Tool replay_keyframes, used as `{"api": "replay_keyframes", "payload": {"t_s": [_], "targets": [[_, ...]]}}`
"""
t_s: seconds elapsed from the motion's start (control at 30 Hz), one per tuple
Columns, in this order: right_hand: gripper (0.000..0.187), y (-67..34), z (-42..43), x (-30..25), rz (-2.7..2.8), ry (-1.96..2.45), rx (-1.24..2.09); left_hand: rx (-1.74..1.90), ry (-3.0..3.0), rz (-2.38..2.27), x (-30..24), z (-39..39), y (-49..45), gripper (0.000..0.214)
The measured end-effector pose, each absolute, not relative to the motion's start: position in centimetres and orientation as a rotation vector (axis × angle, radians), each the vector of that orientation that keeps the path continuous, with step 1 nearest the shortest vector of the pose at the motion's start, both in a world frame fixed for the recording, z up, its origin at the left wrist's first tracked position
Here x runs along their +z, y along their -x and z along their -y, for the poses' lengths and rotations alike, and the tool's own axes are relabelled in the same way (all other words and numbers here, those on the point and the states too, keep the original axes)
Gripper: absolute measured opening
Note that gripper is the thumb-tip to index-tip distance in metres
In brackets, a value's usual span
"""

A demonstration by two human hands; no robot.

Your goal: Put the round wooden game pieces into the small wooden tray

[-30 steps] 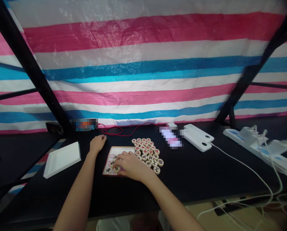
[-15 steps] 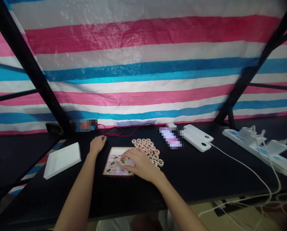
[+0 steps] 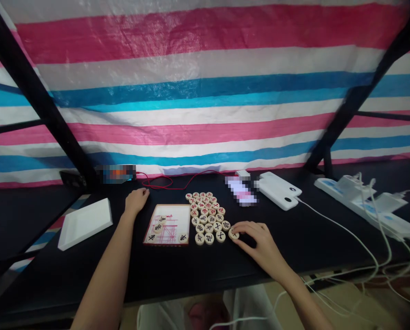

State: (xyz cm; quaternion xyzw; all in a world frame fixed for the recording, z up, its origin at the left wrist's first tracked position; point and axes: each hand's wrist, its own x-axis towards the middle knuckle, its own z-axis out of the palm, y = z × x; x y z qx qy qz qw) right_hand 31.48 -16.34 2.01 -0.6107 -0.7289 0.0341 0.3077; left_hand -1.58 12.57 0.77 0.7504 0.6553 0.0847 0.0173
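Observation:
Between my right hand's [image 3: 258, 240] thumb and fingers is a round wooden xiangqi piece [image 3: 233, 234] with a dark character, at the right end of the front rows. Beside it, several more xiangqi pieces [image 3: 209, 227] lie flat in close rows, red characters at the back and dark ones in front. Left of these is a shallow box [image 3: 174, 216] with a red-lined board sheet inside and a few dark-lettered pieces on it. My left hand [image 3: 136, 200] rests on the table behind and left of that box, fingers curled, with nothing visible in them.
A white box lid [image 3: 85, 224] lies at the left. Toward the back are a phone [image 3: 241, 190], white power banks [image 3: 279, 191] and a red cable [image 3: 160, 185]. A power strip [image 3: 366, 206] with trailing white cables occupies the right side. Black metal posts [image 3: 58, 133] flank the table.
My right hand has carried a piece from the box to the right, down beside the front rows. My left hand stays in place. The view has tilted slightly downward.

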Motion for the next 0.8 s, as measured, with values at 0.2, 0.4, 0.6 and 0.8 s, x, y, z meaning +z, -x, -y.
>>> {"api": "replay_keyframes", "payload": {"t_s": [0.2,0.4,0.6,0.8], "targets": [[0.016,-30.73,16.26,2.08,1.912,1.629,0.001,0.267,-2.323,-2.038,0.84,-12.54,1.61,0.050],[0.015,-30.96,16.42,2.16,1.835,1.685,-0.013,0.251,-2.308,-2.051,0.72,-12.84,1.70,0.050],[0.012,-30.86,16.40,2.16,1.880,1.666,0.064,0.256,-2.321,-2.040,0.76,-12.76,1.65,0.051],[0.011,-30.52,16.43,2.37,1.984,1.649,0.055,0.257,-2.319,-2.047,0.85,-12.63,1.55,0.050]]}}
